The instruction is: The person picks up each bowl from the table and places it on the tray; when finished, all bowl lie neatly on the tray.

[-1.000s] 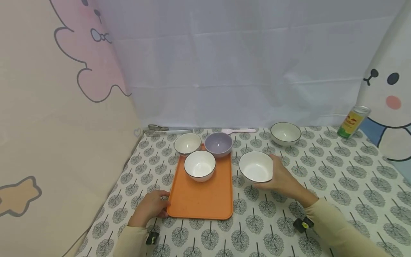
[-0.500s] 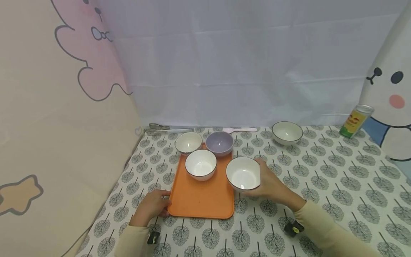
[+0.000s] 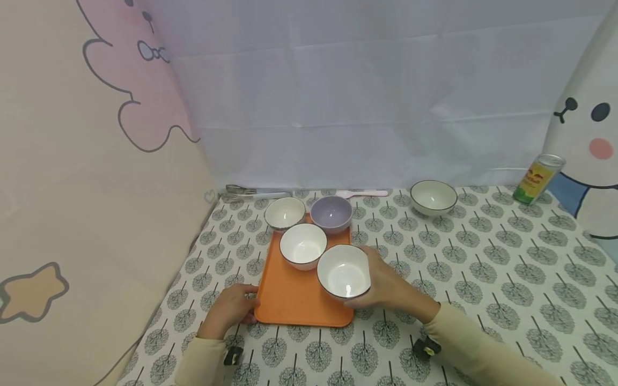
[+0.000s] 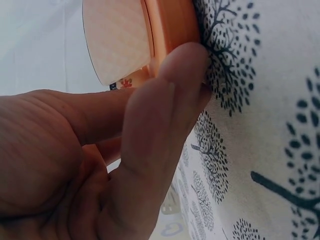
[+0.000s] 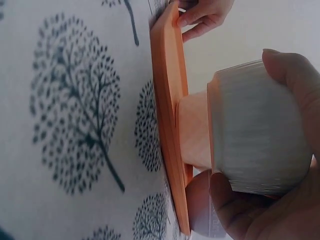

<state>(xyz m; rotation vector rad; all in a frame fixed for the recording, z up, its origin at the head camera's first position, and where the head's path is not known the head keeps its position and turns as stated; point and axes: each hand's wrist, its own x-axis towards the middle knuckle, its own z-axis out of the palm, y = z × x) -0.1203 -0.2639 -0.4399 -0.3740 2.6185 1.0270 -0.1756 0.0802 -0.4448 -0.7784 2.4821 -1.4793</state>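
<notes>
My right hand [image 3: 386,281] grips a white bowl [image 3: 344,272] with a thin dark rim, thumb and fingers on opposite sides of its wall. The bowl hangs over the right part of an orange tray [image 3: 289,300]; in the right wrist view a gap shows between it and the tray. At the tray's front left, my left hand [image 3: 232,308] holds the edge, fingers [image 4: 187,65] against the rim. A second white bowl [image 3: 302,244] stands on the tray. Behind it are a cream bowl [image 3: 285,213] and a purple bowl [image 3: 331,213] at the back edge.
Another white bowl [image 3: 433,197] stands at the back right, with a yellow-green can [image 3: 537,179] farther right. A whisk [image 3: 241,189], a pale-handled utensil [image 3: 265,196] and a pink utensil [image 3: 362,193] lie along the back. White cloth [image 3: 362,107] hangs behind the tree-patterned tablecloth [image 3: 483,300].
My right hand has carried the white bowl left and toward me, from beside the tray to over its right part. The left hand stays at the tray's edge.
</notes>
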